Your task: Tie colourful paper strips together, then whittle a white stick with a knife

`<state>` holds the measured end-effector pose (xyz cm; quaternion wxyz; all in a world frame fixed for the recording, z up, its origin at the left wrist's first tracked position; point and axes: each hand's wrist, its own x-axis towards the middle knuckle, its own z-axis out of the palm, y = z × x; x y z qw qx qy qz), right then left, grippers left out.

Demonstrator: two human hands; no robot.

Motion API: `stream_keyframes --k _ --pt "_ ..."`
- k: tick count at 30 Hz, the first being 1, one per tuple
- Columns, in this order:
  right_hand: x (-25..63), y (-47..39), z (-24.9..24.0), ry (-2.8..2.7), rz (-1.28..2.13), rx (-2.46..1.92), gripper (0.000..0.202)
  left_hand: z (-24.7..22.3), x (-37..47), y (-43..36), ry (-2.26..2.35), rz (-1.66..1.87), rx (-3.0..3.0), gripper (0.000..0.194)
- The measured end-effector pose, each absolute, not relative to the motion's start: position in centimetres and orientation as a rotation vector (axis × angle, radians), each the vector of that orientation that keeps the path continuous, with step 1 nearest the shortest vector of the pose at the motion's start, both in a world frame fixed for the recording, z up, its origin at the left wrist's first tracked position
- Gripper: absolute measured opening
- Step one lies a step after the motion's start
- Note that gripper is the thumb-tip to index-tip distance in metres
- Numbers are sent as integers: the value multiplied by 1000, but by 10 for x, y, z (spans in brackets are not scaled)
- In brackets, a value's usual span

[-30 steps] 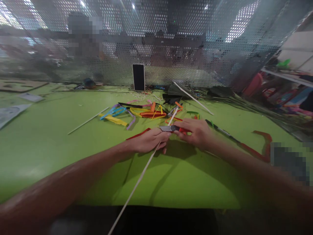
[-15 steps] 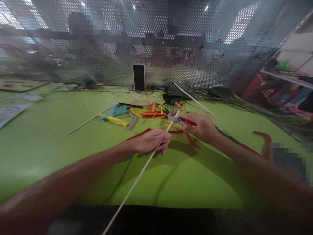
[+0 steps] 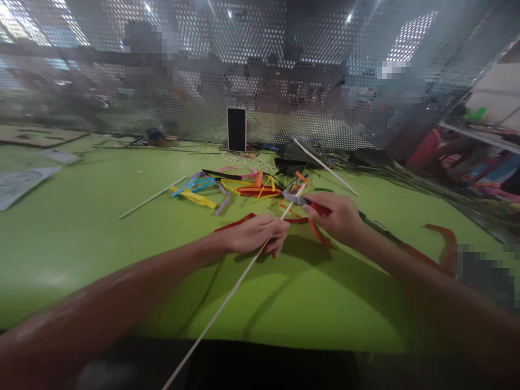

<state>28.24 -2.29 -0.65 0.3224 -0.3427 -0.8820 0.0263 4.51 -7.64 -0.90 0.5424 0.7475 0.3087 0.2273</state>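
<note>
My left hand (image 3: 260, 234) is closed around a long, thin pale stick (image 3: 227, 297), which slants from the bottom edge of the view up to its far tip. Wrapped around the red handle of a pair of pruning shears (image 3: 299, 200) is my right hand (image 3: 336, 215). The grey blades cross the stick just short of its tip; whether they bite into it I cannot tell. Beyond both hands lies a pile of coloured strips, among them yellow (image 3: 198, 199), blue (image 3: 200, 185) and orange ones (image 3: 259, 179). Red strips (image 3: 235, 222) lie partly behind my left hand.
A dark-screened phone (image 3: 236, 130) stands upright at the back against a perforated metal screen (image 3: 195, 97). Other sticks (image 3: 152, 197) lie on the green table (image 3: 81, 238). Paper sheets (image 3: 28, 184) are at left, dark dried fronds (image 3: 410, 168) at back right.
The whole view has shifted a little, so everything sits slightly further right. The shears' blades have turned slightly at the stick's tip. Both hands keep their hold.
</note>
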Motion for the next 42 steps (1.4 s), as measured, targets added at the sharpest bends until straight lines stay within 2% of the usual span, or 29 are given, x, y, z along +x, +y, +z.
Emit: stream_keyframes --k 5,12,19,42 --pt "274 -39 -7 -2442 46 -873 34 -9 45 -79 779 539 1702 50" --pt "280 -29 -7 -2412 7 -840 35 -10 44 -78 747 524 1774 56" --pt "274 -40 -9 -2492 57 -824 33 -14 47 -80 804 598 1602 40" --pt "283 -26 -9 -2462 -6 -874 36 -12 40 -74 740 472 1765 52"
